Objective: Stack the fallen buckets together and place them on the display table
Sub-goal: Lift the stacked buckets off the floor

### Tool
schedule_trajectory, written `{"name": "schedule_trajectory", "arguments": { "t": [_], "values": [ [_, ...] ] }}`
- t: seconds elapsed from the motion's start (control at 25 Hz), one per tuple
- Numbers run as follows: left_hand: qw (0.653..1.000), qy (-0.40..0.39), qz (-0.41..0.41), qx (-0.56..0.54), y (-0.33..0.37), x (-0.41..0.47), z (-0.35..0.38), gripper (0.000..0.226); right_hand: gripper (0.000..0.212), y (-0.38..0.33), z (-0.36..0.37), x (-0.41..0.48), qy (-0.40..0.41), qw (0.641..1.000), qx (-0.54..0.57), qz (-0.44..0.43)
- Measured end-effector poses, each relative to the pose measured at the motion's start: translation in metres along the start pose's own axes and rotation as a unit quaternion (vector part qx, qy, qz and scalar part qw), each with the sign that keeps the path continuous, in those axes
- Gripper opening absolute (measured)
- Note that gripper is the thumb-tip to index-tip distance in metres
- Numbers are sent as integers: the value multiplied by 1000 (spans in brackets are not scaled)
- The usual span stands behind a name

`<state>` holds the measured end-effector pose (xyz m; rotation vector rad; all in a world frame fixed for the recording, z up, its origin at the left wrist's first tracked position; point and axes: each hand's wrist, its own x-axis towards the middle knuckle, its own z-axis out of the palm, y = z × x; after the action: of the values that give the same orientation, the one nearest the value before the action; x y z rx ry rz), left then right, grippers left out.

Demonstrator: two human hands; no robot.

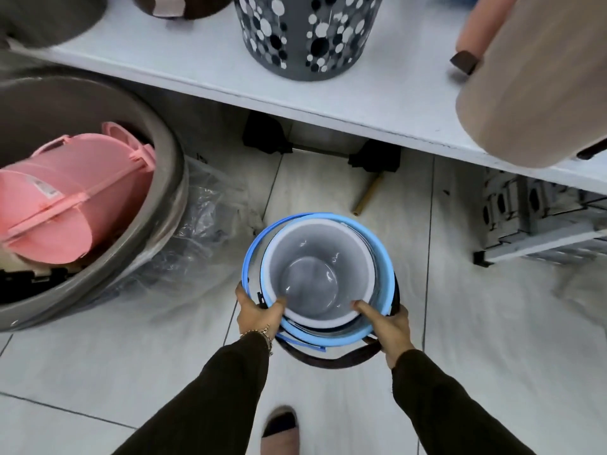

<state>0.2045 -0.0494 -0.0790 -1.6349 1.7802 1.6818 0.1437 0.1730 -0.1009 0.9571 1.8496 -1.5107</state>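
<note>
A stack of nested buckets (pixel 320 274) hangs over the tiled floor in the middle of the head view: a white-rimmed grey one sits inside a blue-rimmed one, with a dark handle drooping below. My left hand (pixel 258 310) grips the stack's near-left rim, thumb inside. My right hand (pixel 386 325) grips the near-right rim, thumb inside too. The white display table (pixel 361 103) runs across the top, its front edge just beyond the stack.
On the table stand a grey dotted basket (pixel 305 34) and a beige bin (pixel 538 83) at the right edge. A large grey tub (pixel 164 152) with pink buckets (pixel 65 198) stands at left, over crumpled clear plastic (pixel 210 211). A grey crate (pixel 538 221) lies under the table at right.
</note>
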Motion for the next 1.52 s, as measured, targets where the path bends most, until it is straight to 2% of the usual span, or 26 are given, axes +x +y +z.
{"name": "schedule_trajectory", "arguments": {
  "t": [0.24, 0.36, 0.44, 0.64, 0.72, 0.8, 0.92, 1.04, 1.12, 1.28, 1.4, 1.52],
  "values": [
    [998, -5, 52, -17, 36, -105, -53, 92, 88, -36, -29, -115, -6, 996, 44, -72],
    [991, -27, 107, -69, 75, -180, -90, 110, 80, -82, -49, -206, 7, 990, 55, -132],
    [982, -32, 154, -103, 97, -232, -117, 112, 82, -111, -65, -271, 17, 982, 76, -174],
    [945, -45, 292, -137, 162, -357, -177, 106, 83, -172, -104, -410, 45, 950, 102, -290],
    [929, -41, 337, -150, 185, -400, -199, 100, 93, -195, -117, -465, 53, 936, 112, -329],
    [906, -26, 391, -163, 215, -435, -215, 98, 98, -225, -125, -507, 56, 920, 113, -371],
    [882, -25, 430, -188, 264, -468, -231, 93, 93, -279, -128, -544, 38, 894, 124, -429],
    [854, -10, 479, -200, 336, -478, -247, 95, 89, -348, -116, -566, 27, 868, 139, -475],
    [850, -13, 482, -212, 386, -471, -255, 100, 87, -396, -99, -562, 0, 864, 153, -480],
    [859, -18, 473, -196, 484, -420, -257, 107, 115, -492, -51, -513, 15, 885, 127, -448],
    [889, 15, 427, -163, 546, -360, -242, 105, 108, -550, -11, -447, 32, 912, 89, -398],
    [927, -9, 349, -134, 586, -289, -218, 115, 121, -586, 25, -387, 66, 943, 48, -322]
  ]
}}
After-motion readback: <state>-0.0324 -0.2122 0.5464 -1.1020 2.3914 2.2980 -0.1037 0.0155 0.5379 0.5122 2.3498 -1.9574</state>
